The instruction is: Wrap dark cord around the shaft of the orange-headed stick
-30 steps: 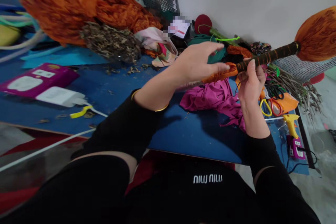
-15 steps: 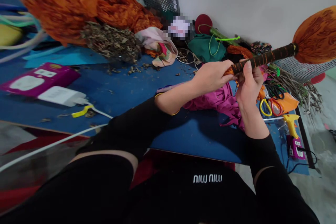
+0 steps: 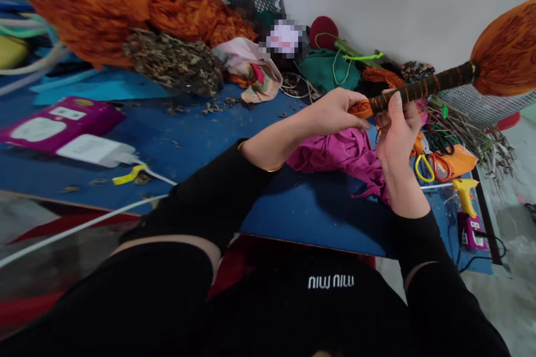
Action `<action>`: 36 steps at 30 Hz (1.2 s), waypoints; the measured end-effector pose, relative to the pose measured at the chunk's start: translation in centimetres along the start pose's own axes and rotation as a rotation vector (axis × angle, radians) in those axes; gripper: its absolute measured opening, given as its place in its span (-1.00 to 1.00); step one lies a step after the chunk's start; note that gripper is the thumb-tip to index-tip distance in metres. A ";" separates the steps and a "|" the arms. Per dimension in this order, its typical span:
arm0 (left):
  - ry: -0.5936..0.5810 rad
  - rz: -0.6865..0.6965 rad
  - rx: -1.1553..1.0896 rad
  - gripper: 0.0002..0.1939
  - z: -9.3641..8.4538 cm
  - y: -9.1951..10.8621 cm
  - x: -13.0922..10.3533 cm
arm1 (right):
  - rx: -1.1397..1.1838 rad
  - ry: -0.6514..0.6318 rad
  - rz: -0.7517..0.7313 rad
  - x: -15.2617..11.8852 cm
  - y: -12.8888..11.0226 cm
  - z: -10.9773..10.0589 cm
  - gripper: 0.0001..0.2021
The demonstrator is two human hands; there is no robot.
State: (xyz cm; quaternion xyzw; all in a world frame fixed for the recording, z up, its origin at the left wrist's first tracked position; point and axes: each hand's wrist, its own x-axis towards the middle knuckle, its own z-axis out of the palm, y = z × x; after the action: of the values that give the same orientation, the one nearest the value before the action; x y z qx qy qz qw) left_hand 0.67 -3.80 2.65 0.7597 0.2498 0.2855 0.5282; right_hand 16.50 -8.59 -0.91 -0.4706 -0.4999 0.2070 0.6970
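Held up over the table is a stick (image 3: 438,85) wrapped in dark material and ringed with orange thread. It slants up to the right and ends in a big rounded orange cloth bundle (image 3: 505,53). My right hand (image 3: 397,134) is closed round the lower part of the wrapped shaft, its thumb along the near side. My left hand (image 3: 329,114) has its thumb and fingers round the orange cloth tip (image 3: 360,108) at the bottom end. Below both hands lies a heap of magenta fabric strips (image 3: 341,153).
On the right lie scissors (image 3: 425,168) and a yellow glue gun (image 3: 464,195). Twigs (image 3: 477,128) stick out beyond the table. At the back are orange cloth (image 3: 138,0), dried leaves (image 3: 176,64) and green cloth (image 3: 329,72). A purple power strip (image 3: 79,117) with a white plug is left.
My left hand has slid slightly left and down along the bottom end, so more of the orange tip shows. The shaft has shifted a little; my right hand keeps its hold.
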 end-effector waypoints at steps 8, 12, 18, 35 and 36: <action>-0.083 0.022 0.104 -0.80 -1.0 0.8 -0.8 | 0.056 0.048 0.035 -0.1 -0.5 0.3 -0.54; -0.098 0.078 0.272 -0.85 -1.6 0.3 -0.8 | 0.086 0.017 0.021 0.1 -0.1 0.3 -0.56; 0.103 0.168 0.395 -0.60 -0.2 -1.4 -0.1 | 0.102 0.067 0.070 0.4 0.5 -0.1 -0.57; 0.244 0.075 0.682 -0.53 0.8 -1.0 -0.7 | 0.193 0.106 0.100 1.0 1.0 -0.2 -0.58; 0.258 0.071 0.711 -0.53 1.1 -1.0 -0.7 | 0.189 0.099 0.094 1.1 1.2 -0.3 -0.58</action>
State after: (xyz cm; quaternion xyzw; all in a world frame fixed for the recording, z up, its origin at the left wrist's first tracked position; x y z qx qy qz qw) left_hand 0.82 -4.66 1.30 0.8615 0.3712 0.2925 0.1856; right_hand 17.43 -7.29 -1.37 -0.4353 -0.4206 0.2621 0.7516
